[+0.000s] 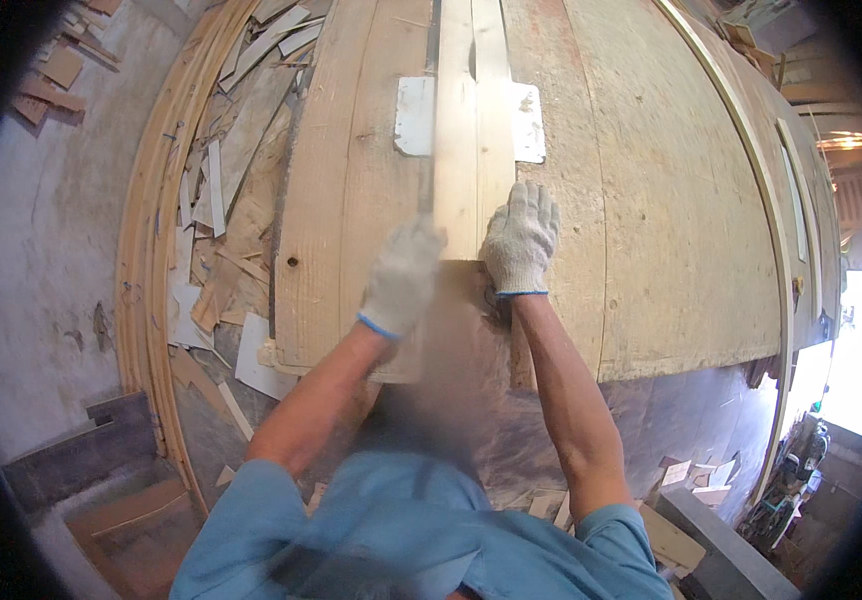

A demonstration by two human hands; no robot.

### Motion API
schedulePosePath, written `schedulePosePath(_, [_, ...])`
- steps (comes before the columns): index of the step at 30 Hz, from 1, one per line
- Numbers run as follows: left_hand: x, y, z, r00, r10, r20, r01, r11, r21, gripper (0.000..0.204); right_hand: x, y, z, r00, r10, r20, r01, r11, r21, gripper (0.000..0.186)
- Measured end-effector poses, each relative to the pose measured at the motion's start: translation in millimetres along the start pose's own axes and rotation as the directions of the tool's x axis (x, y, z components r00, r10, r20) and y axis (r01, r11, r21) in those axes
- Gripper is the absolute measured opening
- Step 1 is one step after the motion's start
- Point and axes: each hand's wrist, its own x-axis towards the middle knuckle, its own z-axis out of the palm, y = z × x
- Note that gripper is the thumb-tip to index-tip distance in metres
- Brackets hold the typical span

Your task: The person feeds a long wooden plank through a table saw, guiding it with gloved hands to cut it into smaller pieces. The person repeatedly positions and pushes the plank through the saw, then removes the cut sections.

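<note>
Two long pale wooden boards (466, 170) lie side by side, running away from me along the middle of the wooden workbench (351, 200). My right hand (523, 240), in a pale knit glove with a blue cuff, is closed at the right edge near the boards' near end. My left hand (403, 275), gloved the same way, is beside the near left edge. It is smeared by motion, so its fingers and any contact cannot be made out. White plates (414, 118) show on both sides of the boards. The area below the boards' near end is blurred.
Wood offcuts and strips (236, 220) are heaped left of the bench, beside long thin battens (146, 230). A long wooden strip (741, 110) runs along the bench's right side. More scraps (696, 475) lie at the lower right, near dark machinery (791, 480).
</note>
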Motion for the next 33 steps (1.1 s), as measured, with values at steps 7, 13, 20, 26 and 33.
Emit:
schedulePosePath(7, [5.5, -8.7, 6.9, 0.999, 0.025, -0.02, -0.024, 0.998, 0.052, 0.051, 12.0, -4.2, 0.5, 1.0, -0.017, 0.0, 0.017, 1.0, -0.001, 0.05])
schedulePosePath(13, [14.5, -11.6, 8.1, 0.999, 0.008, 0.031, -0.011, 0.997, 0.076, 0.05, 27.3, -10.1, -0.2, 0.997, 0.058, 0.054, -0.056, 0.998, -0.043, 0.051])
schedulePosePath(20, [26.9, -19.4, 9.2, 1.0, -0.003, 0.02, 0.001, 0.998, 0.061, 0.049, 38.7, -11.1, 3.4, 0.979, 0.098, 0.177, -0.086, 0.994, -0.075, 0.055])
schedulePosePath(26, [37.9, -28.5, 10.0, 1.0, 0.008, 0.015, -0.009, 0.998, 0.06, 0.049, 49.1, -7.2, 17.5, 0.995, 0.078, 0.07, -0.072, 0.994, -0.078, 0.052])
schedulePosePath(33, [55.2, -30.6, 8.0, 0.999, 0.044, -0.003, -0.044, 0.998, 0.051, 0.041, 64.6, -2.9, 21.9, 0.996, 0.067, 0.059, -0.063, 0.996, -0.069, 0.05])
